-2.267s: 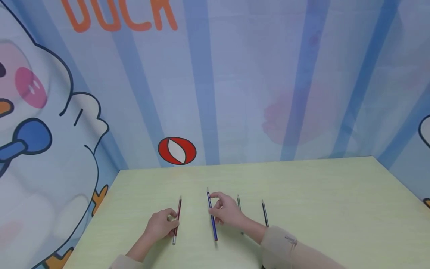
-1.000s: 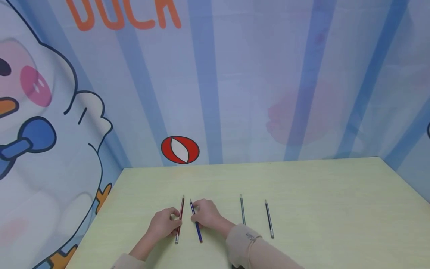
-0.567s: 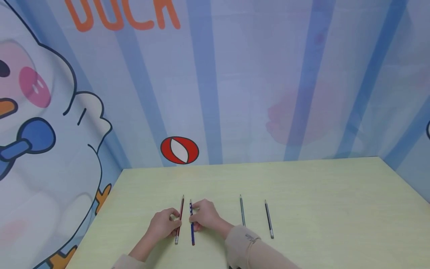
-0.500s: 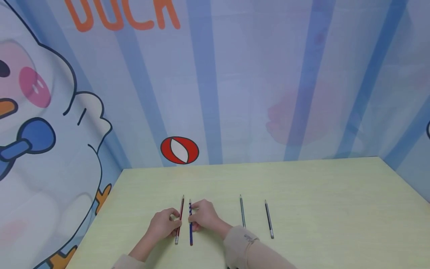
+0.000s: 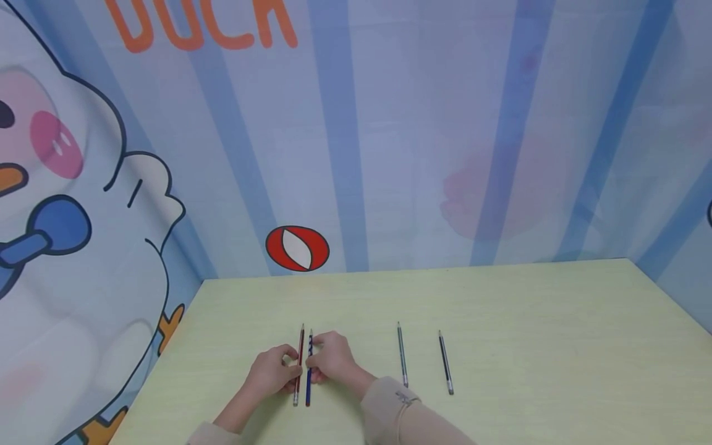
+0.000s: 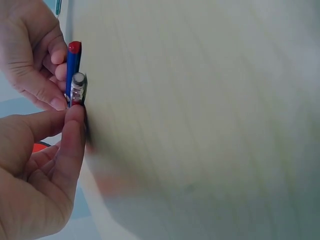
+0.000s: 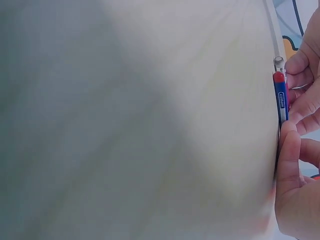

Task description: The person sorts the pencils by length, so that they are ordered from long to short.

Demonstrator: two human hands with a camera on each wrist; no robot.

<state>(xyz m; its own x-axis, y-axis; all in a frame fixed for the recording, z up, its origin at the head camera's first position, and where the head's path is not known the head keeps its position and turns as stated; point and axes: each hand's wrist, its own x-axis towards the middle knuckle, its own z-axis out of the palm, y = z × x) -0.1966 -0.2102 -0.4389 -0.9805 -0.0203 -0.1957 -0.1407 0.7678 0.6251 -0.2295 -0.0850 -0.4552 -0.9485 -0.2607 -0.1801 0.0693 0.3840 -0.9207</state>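
My left hand (image 5: 271,372) pinches a dark red pencil (image 5: 301,352) with a metal ferrule at its near end. Just to the right, my right hand (image 5: 334,357) pinches a blue pencil (image 5: 308,386) with a red end and a white pattern near its tip. Both pencils lie almost parallel, points away from me, with a narrow gap between them in the head view. From the left wrist view, the blue pencil (image 6: 73,62) shows beyond the silver pencil end (image 6: 78,87). In the right wrist view, white lettering marks the blue pencil (image 7: 281,97).
A grey-green pencil (image 5: 402,349) lies on the pale yellow table (image 5: 528,346), right of my right hand, its near end by the sleeve. Farther right is a dark pencil (image 5: 445,364). A printed cloth backdrop (image 5: 406,136) stands behind the table.
My right hand has carried the blue pencil leftward, straightening it until it lies close beside the red one. My left hand keeps hold of the red pencil, which is now slightly more upright.
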